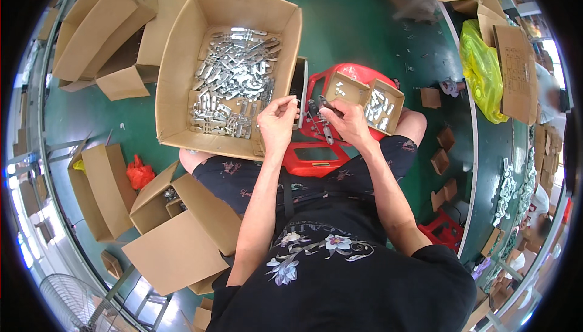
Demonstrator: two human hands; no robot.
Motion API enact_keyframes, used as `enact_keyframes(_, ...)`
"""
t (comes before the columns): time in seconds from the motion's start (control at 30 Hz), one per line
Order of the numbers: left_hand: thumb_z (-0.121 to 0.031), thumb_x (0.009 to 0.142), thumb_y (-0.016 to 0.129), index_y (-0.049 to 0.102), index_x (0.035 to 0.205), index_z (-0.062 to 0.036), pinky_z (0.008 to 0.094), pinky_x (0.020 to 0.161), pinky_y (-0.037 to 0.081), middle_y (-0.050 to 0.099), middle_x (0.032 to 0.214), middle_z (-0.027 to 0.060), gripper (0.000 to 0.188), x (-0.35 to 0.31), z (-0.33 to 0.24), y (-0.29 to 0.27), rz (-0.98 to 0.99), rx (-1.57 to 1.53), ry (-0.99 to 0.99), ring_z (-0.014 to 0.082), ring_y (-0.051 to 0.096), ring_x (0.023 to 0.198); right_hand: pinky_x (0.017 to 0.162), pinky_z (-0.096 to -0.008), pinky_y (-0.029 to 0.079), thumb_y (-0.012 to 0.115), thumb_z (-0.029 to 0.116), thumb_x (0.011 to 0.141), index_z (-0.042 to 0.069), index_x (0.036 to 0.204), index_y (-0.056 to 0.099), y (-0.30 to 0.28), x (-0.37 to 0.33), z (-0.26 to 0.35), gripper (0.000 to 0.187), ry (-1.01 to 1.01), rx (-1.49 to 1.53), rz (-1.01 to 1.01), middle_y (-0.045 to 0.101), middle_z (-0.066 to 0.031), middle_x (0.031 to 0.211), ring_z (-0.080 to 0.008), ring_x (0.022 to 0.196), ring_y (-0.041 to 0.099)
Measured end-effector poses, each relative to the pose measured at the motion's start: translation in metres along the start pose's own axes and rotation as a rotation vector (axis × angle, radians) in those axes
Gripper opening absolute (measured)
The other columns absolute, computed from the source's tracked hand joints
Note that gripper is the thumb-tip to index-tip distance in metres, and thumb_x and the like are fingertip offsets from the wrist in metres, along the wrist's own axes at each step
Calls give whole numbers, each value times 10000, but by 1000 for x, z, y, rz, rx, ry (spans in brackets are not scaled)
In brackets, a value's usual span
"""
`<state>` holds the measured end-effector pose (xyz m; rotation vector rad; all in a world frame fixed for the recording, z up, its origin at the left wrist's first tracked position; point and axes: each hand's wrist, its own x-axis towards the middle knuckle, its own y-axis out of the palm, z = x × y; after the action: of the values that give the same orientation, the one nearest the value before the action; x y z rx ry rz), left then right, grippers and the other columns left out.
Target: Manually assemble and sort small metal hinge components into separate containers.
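My left hand [278, 124] is closed in a pinch near the right edge of a large cardboard box [173, 83]. At its fingertips is a tiny pale piece, too small to name. My right hand [348, 122] is closed around a slim metal fitting [328, 134], whose silver end sticks out below the fingers. A dark end shows above the thumb. Both hands are apart, over a red plastic stool [316, 157]. Inside the large box lie many silver metal fittings [234, 68]. On the stool, a small divided cardboard tray [368, 96] holds small white pieces and more silver fittings.
Open cardboard boxes [176, 256] crowd the left side, one near a red plastic bag [140, 173]. At the right stands a long bench with a yellow-green bag [481, 71] and metal parts [505, 189]. Small cartons [440, 161] lie on the green floor. A fan [70, 298] is lower left.
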<state>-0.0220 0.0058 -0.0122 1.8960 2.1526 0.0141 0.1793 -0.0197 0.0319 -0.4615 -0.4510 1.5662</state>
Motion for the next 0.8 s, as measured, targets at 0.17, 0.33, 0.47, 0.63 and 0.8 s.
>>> enact_keyframes(0.17, -15, 988, 749, 771, 1114, 38, 246, 696, 583, 755, 911, 53, 138, -5, -1, 1, 6, 96, -13, 91, 694, 784, 624, -306, 480, 816, 198, 977, -14, 1050, 774, -22, -4, -48, 228, 279, 101, 19, 729, -67, 815, -53, 732, 609)
enact_keyframes(0.33, 67, 919, 682, 769, 1010, 12, 252, 636, 506, 695, 879, 22, 137, -10, 0, 6, 8, 368, 278, 62, 623, 704, 694, -263, 524, 842, 108, 930, -21, 1095, 756, -46, -6, -84, 227, 336, 352, -133, 744, -4, 863, -62, 791, 649)
enact_keyframes(0.47, 69, 925, 649, 764, 971, 18, 253, 617, 485, 687, 877, 29, 134, -7, 7, 1, 18, 289, 254, 63, 617, 692, 647, -282, 513, 870, 122, 863, -21, 971, 758, -60, 10, -117, 211, 337, 71, -142, 706, -7, 754, -60, 690, 596)
enact_keyframes(0.63, 19, 980, 639, 766, 980, 36, 238, 644, 523, 677, 952, 40, 128, -9, -1, 1, 80, 196, 165, 84, 647, 749, 707, -441, 585, 837, 180, 788, -10, 864, 744, -39, 40, -128, 225, 255, -377, -108, 745, -188, 767, -343, 724, 751)
enact_keyframes(0.8, 0, 977, 675, 767, 963, 27, 243, 621, 488, 687, 911, 35, 97, -11, -4, 5, 43, 346, 256, 67, 603, 698, 802, -514, 597, 797, 148, 762, -5, 866, 749, -19, 55, -133, 192, 160, -565, -58, 740, -263, 824, -441, 851, 751)
